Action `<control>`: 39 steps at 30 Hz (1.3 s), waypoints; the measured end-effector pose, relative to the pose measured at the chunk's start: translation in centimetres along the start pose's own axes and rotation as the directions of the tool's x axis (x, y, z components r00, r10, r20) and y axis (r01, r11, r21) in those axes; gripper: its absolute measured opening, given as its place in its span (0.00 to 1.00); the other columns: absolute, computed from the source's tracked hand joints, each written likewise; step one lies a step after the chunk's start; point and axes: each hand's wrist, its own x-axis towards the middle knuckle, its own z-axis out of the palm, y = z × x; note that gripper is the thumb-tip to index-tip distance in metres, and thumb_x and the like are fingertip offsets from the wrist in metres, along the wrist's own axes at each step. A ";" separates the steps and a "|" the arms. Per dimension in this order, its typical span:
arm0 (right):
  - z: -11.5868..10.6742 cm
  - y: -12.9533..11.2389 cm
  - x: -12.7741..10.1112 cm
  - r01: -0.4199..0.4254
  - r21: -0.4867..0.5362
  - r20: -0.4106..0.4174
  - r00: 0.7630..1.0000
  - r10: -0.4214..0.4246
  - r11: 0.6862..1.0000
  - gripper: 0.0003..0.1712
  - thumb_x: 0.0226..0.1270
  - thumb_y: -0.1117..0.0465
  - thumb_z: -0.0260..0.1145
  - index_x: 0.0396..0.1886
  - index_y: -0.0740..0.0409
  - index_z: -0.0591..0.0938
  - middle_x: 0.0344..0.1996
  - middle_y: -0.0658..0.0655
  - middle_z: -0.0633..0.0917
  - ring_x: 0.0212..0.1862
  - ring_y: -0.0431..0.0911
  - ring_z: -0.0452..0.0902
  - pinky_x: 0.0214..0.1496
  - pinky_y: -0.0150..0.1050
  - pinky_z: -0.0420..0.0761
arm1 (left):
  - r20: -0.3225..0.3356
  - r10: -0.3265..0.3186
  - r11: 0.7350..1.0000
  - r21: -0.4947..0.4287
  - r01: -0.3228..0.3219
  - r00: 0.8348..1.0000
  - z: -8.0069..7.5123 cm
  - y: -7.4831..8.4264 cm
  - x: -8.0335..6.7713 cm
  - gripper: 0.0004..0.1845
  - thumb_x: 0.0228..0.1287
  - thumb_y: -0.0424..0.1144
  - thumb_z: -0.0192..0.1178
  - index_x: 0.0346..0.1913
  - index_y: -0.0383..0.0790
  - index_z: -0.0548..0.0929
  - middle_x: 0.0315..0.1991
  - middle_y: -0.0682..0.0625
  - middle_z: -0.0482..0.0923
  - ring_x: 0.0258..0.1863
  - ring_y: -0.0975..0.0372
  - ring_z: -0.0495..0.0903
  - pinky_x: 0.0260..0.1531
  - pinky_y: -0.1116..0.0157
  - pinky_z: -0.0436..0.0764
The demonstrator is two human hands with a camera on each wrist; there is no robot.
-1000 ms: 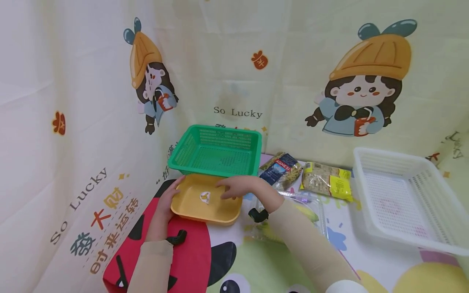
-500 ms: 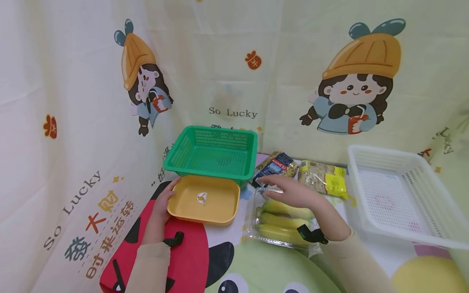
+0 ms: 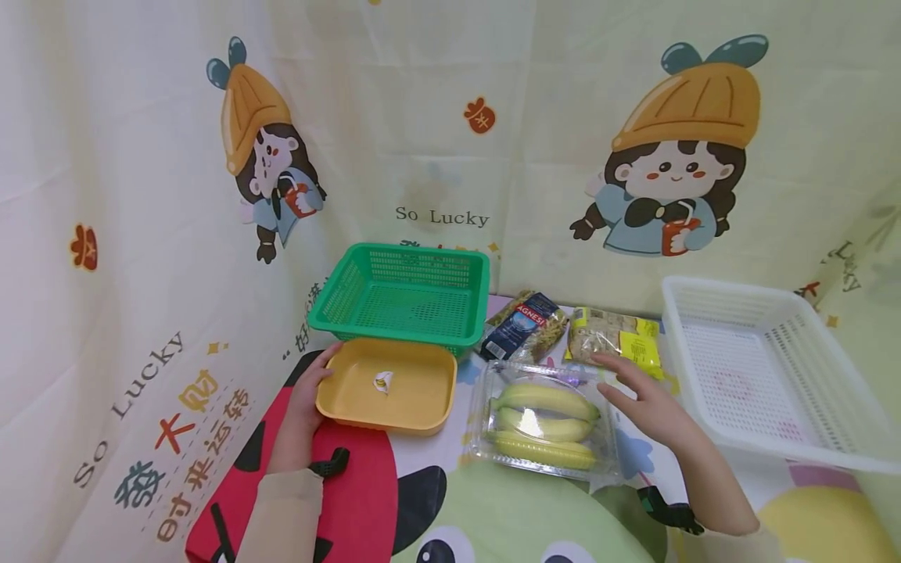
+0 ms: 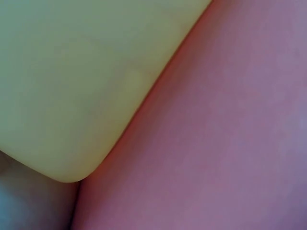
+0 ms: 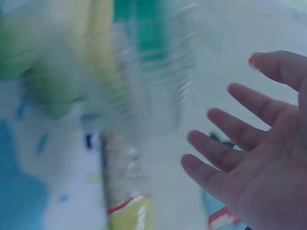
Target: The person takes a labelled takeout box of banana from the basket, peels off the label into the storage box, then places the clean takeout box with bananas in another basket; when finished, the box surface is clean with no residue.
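Note:
A shallow yellow tray [image 3: 415, 387] with a small banana sticker lies in front of a green basket [image 3: 404, 297]. My left hand [image 3: 310, 387] rests against the tray's left edge; whether its fingers curl round the rim is hidden. The left wrist view shows only the yellow tray [image 4: 72, 86] corner on red cloth. A clear clamshell of bananas [image 3: 542, 422] sits right of the tray. My right hand [image 3: 637, 395] hovers open just right of the clamshell, fingers spread, holding nothing. In the blurred right wrist view the right hand [image 5: 249, 158] is spread beside the clamshell [image 5: 144, 86].
A blue pasta bag [image 3: 524, 324] and a yellow-labelled packet [image 3: 619, 336] lie behind the bananas. A white basket [image 3: 767, 367] stands at the right. Printed cloth walls close in at the back and left; the table carries a cartoon cloth.
My right hand has swung from the yellow tray across the bananas to the clamshell's right side. The left hand has stayed at the tray. The view drifted slightly right.

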 end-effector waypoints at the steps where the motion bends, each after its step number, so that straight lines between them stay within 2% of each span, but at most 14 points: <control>1: 0.1 0.6 -0.3 0.002 0.008 -0.017 1.000 -0.002 1.000 0.29 0.76 0.55 0.57 0.74 0.50 0.66 0.74 0.63 0.64 0.72 0.66 0.59 0.65 0.67 0.68 | -0.004 -0.001 1.000 -0.001 0.001 1.000 0.0 0.0 0.0 0.30 0.76 0.31 0.31 0.78 0.50 0.55 0.80 0.52 0.45 0.76 0.57 0.52 0.66 0.72 0.70; 3: 0.3 1.6 -0.7 0.002 0.048 -0.036 0.999 0.000 0.999 0.29 0.76 0.56 0.57 0.74 0.53 0.65 0.74 0.64 0.62 0.72 0.65 0.58 0.70 0.49 0.71 | -0.005 -0.001 1.000 -0.006 0.001 1.000 0.0 0.0 0.0 0.30 0.76 0.31 0.31 0.78 0.50 0.56 0.80 0.52 0.45 0.76 0.56 0.52 0.66 0.71 0.71; 6: 0.7 3.0 -1.2 -0.009 0.123 -0.038 0.999 0.014 0.992 0.31 0.76 0.57 0.57 0.75 0.56 0.63 0.76 0.65 0.58 0.72 0.66 0.55 0.65 0.21 0.66 | 0.000 -0.005 1.000 -0.020 0.005 1.000 0.1 -0.1 0.0 0.30 0.76 0.32 0.31 0.78 0.50 0.56 0.80 0.52 0.45 0.76 0.57 0.53 0.66 0.71 0.71; 9: 1.1 4.1 -1.6 -0.049 0.211 -0.022 0.998 0.054 0.976 0.34 0.77 0.56 0.55 0.78 0.55 0.58 0.78 0.66 0.50 0.73 0.68 0.51 0.58 0.12 0.62 | 0.000 -0.001 1.000 -0.020 0.001 1.000 0.1 -0.2 0.1 0.30 0.77 0.32 0.32 0.78 0.50 0.56 0.80 0.52 0.46 0.75 0.58 0.55 0.66 0.70 0.71; 14: 1.9 5.6 -1.8 -0.117 0.302 0.005 0.993 0.121 0.946 0.37 0.79 0.54 0.53 0.81 0.49 0.50 0.79 0.65 0.46 0.75 0.69 0.49 0.55 0.16 0.66 | -0.013 0.004 1.000 -0.010 -0.004 1.000 0.2 -0.4 0.1 0.29 0.77 0.33 0.33 0.78 0.51 0.57 0.79 0.54 0.48 0.73 0.59 0.57 0.65 0.71 0.73; 20: 2.6 6.7 -2.1 -0.092 0.329 0.021 0.996 0.090 0.940 0.36 0.80 0.57 0.49 0.80 0.55 0.48 0.78 0.67 0.50 0.73 0.65 0.55 0.57 0.19 0.68 | 0.039 0.015 1.000 -0.025 -0.014 0.999 0.5 -0.2 0.0 0.31 0.76 0.30 0.31 0.79 0.47 0.52 0.80 0.50 0.44 0.76 0.56 0.52 0.67 0.70 0.70; 22: 2.8 6.8 -2.2 -0.110 0.324 0.028 0.994 0.106 0.940 0.36 0.80 0.57 0.49 0.80 0.53 0.48 0.78 0.68 0.50 0.73 0.65 0.55 0.63 0.30 0.70 | 0.045 0.019 0.999 -0.028 -0.017 0.999 0.6 0.0 0.0 0.30 0.77 0.30 0.30 0.79 0.46 0.51 0.80 0.48 0.43 0.76 0.55 0.52 0.68 0.69 0.69; 24: 3.0 6.9 -2.2 -0.138 0.323 0.053 0.990 0.127 0.936 0.36 0.80 0.56 0.50 0.81 0.51 0.48 0.78 0.70 0.49 0.73 0.70 0.52 0.70 0.47 0.69 | 0.038 0.022 1.000 -0.022 -0.021 0.999 0.7 0.1 -0.2 0.29 0.78 0.32 0.30 0.79 0.45 0.51 0.80 0.48 0.44 0.75 0.55 0.54 0.68 0.69 0.69; 27: 3.2 7.1 -2.2 -0.159 0.328 0.070 0.987 0.144 0.931 0.37 0.79 0.56 0.50 0.81 0.48 0.47 0.77 0.73 0.48 0.74 0.75 0.44 0.69 0.71 0.57 | 0.010 0.038 0.999 0.019 -0.038 0.999 0.7 0.5 -0.3 0.27 0.81 0.37 0.31 0.79 0.43 0.51 0.80 0.47 0.47 0.74 0.57 0.57 0.68 0.69 0.70; 31: 3.6 7.5 -2.0 -0.137 0.330 0.060 0.990 0.124 0.934 0.36 0.80 0.57 0.50 0.81 0.51 0.48 0.76 0.75 0.50 0.74 0.75 0.43 0.68 0.74 0.53 | -0.071 0.082 0.984 0.167 -0.070 0.994 0.7 1.0 -0.4 0.27 0.82 0.44 0.32 0.78 0.41 0.55 0.79 0.46 0.51 0.74 0.58 0.59 0.67 0.72 0.69; 33: 3.8 7.7 -1.9 -0.139 0.335 0.067 0.990 0.124 0.932 0.36 0.80 0.57 0.49 0.81 0.50 0.48 0.76 0.75 0.51 0.74 0.75 0.45 0.68 0.73 0.56 | -0.160 0.108 0.946 0.321 -0.052 0.981 0.8 1.3 -0.7 0.27 0.82 0.49 0.33 0.77 0.43 0.60 0.78 0.46 0.55 0.75 0.57 0.58 0.70 0.68 0.67; 35: 3.9 7.8 -1.8 -0.140 0.344 0.080 0.990 0.119 0.929 0.35 0.80 0.56 0.48 0.81 0.49 0.48 0.75 0.73 0.54 0.74 0.73 0.46 0.70 0.60 0.66 | -0.258 0.175 0.864 0.503 -0.023 0.950 0.9 1.6 -1.2 0.28 0.80 0.54 0.35 0.74 0.47 0.67 0.76 0.48 0.61 0.75 0.55 0.58 0.72 0.61 0.65; 37: 4.0 8.0 -1.7 -0.142 0.349 0.090 0.989 0.118 0.926 0.35 0.81 0.56 0.48 0.81 0.47 0.47 0.76 0.71 0.56 0.74 0.72 0.48 0.68 0.48 0.71 | -0.341 0.262 0.762 0.647 0.023 0.903 1.5 1.8 -1.8 0.28 0.78 0.57 0.37 0.70 0.50 0.73 0.73 0.49 0.67 0.74 0.54 0.61 0.73 0.53 0.64; 39: 4.1 8.1 -1.7 -0.143 0.351 0.092 0.989 0.118 0.925 0.35 0.81 0.55 0.47 0.81 0.46 0.47 0.76 0.70 0.56 0.75 0.71 0.48 0.67 0.45 0.71 | -0.363 0.394 0.666 0.746 0.009 0.844 2.6 2.1 -2.4 0.26 0.77 0.57 0.39 0.65 0.52 0.79 0.68 0.50 0.74 0.71 0.54 0.66 0.70 0.50 0.67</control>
